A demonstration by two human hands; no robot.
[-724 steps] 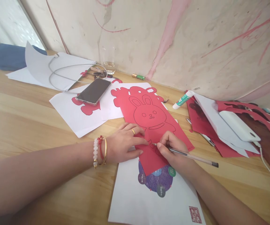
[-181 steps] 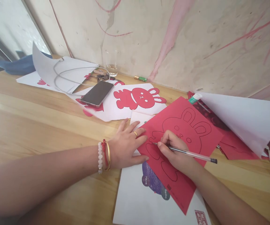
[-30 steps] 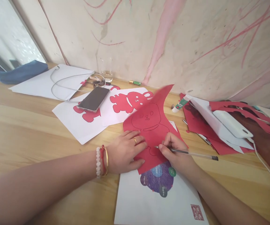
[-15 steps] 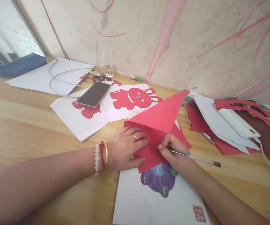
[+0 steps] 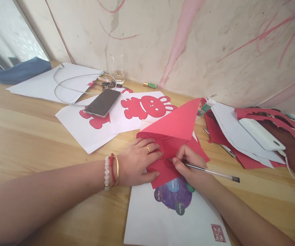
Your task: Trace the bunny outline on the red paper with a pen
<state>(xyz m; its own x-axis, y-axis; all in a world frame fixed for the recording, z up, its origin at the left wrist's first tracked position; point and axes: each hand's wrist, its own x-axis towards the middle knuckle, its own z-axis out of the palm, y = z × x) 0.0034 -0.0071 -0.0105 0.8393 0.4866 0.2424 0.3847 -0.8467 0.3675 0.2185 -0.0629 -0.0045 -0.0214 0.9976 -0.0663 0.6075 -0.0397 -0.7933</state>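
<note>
Matt red paper (image 5: 173,126), clear plastic pen (image 5: 211,173), smooth wood tbl (image 5: 34,143), glossy phone scrn (image 5: 102,103).

Left forearm (image 5: 47,198) and right forearm (image 5: 247,218) are bare and run off the frame edges. Left wrist has three pieces stacked: a strand of round, milky-white beads (image 5: 107,173), a thin red cord bracelet (image 5: 112,167), and a slim gold bangle (image 5: 116,171). Left hand (image 5: 137,167) has a plain gold band (image 5: 148,149) on the ring finger. Right hand (image 5: 192,167) is bare of jewellery. Nails are short on both hands.
</note>
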